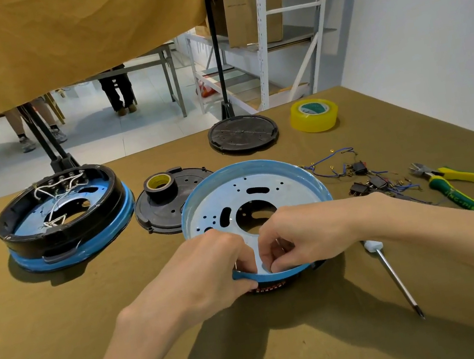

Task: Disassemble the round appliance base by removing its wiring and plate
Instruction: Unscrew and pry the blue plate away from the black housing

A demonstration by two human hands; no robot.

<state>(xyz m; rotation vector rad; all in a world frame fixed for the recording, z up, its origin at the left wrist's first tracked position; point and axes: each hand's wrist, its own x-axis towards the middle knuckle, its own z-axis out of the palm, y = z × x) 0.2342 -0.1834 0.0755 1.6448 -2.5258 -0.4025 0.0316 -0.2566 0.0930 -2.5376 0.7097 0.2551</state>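
**Both hands at the near rim of the blue plate**

Left hand (213, 272) curls its fingers over the near rim of the blue plate (252, 195), thumb outside the edge, gripping it. Right hand (299, 238) reaches in from the right and pinches with curled fingertips at a spot on the plate's inner face just inside that same rim; what it pinches is too small to make out. The grip of both hands sits at the plate's near edge, the rest of the plate extending away from them, tilted up over a dark base part (268, 287) that peeks out beneath.

The plate lies near the middle of the counter (64, 318). Just behind it to the left rests a black cover disc (157, 214) with a roll of black tape (159, 187) on it. Toward the left edge sits a second round base (64, 220), still holding white wiring (53, 194). Right of the plate lie loose blue wires and switches (364, 177), then yellow-green pliers (462, 182). A screwdriver (394, 275) lies near the right forearm. Near the far edge sit another black disc (243, 134) and a yellow tape roll (313, 114).
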